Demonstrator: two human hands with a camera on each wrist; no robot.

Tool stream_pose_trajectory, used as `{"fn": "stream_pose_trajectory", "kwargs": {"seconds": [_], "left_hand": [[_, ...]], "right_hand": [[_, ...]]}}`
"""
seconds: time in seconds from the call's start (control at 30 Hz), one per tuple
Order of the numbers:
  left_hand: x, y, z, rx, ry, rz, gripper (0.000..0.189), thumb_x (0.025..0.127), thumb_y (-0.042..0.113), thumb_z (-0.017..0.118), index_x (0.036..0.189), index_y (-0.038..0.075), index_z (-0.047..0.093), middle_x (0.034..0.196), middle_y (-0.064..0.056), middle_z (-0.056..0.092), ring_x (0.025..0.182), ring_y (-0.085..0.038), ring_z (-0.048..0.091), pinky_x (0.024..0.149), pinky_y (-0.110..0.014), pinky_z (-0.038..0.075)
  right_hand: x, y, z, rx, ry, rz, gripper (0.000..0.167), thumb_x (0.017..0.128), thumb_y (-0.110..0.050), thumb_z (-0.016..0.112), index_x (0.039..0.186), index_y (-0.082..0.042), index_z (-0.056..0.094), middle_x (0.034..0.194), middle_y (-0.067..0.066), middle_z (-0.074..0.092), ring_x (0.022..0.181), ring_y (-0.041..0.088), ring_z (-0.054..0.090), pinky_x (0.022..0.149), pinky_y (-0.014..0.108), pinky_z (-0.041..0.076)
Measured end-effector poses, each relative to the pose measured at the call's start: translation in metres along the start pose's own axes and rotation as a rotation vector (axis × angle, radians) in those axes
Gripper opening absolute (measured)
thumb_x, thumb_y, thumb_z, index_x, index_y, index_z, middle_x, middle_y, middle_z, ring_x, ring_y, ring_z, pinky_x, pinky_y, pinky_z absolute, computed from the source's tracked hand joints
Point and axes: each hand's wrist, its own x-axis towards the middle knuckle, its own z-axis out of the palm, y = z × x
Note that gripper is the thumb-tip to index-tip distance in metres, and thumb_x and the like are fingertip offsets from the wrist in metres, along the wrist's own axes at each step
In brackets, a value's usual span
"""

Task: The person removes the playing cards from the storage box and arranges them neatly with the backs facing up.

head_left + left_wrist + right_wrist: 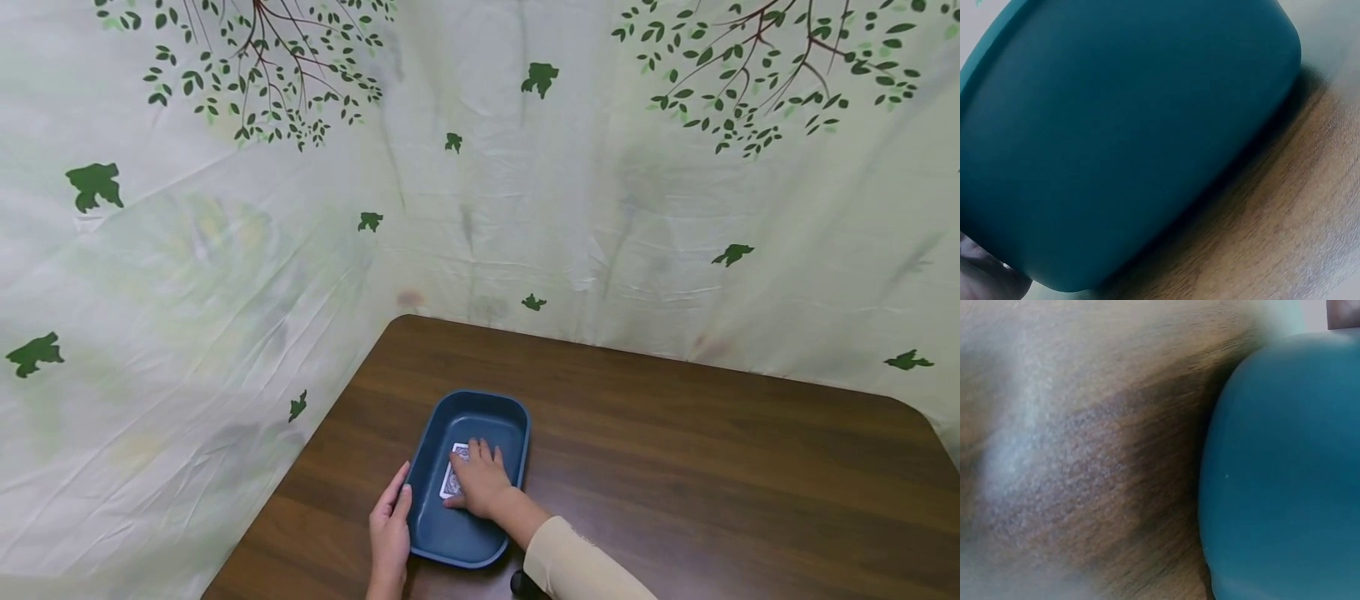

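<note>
A blue rectangular tray with rounded corners sits on the table. Inside it lies a playing card, patterned back up, partly covered by my right hand. That hand reaches over the tray's right side with its fingers spread across the card. At the left rim, my left hand holds the tray, thumb beside the edge and fingers along the outside. The left wrist view shows the tray's outer wall close up, with part of the hand at the lower left corner. In the right wrist view the opposite outer wall fills the right side.
The brown wooden table extends to the right and behind the tray. A white curtain printed with leaves and branches hangs along its back and left edges. Near the right sleeve, a small black object shows at the bottom.
</note>
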Motion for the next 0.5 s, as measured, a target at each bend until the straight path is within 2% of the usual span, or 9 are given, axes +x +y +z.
{"fn": "stream_pose_trajectory", "kwargs": {"seconds": [0.27,0.5], "left_hand": [[-0.0003,-0.0003,-0.0006,-0.001,-0.009,-0.002,0.039,0.098,0.017,0.044,0.134,0.003,0.046,0.137,-0.011,0.044,0.125,-0.021,0.037,0.086,-0.011,0.034],[0.0009,-0.003,-0.0005,-0.01,0.012,0.025,0.037,0.097,0.015,0.046,0.132,0.001,0.048,0.135,-0.011,0.046,0.115,-0.002,0.043,0.087,-0.012,0.035]], "right_hand": [[-0.0015,-0.0016,-0.0004,-0.032,0.025,-0.029,0.066,0.079,-0.049,0.066,0.131,-0.012,0.05,0.132,0.023,0.039,0.123,0.039,0.035,0.098,0.055,0.029],[-0.0041,-0.0058,-0.0011,-0.056,0.021,-0.022,0.059,0.083,-0.046,0.063,0.131,-0.014,0.051,0.132,0.026,0.038,0.122,0.042,0.035,0.095,0.052,0.035]]}}
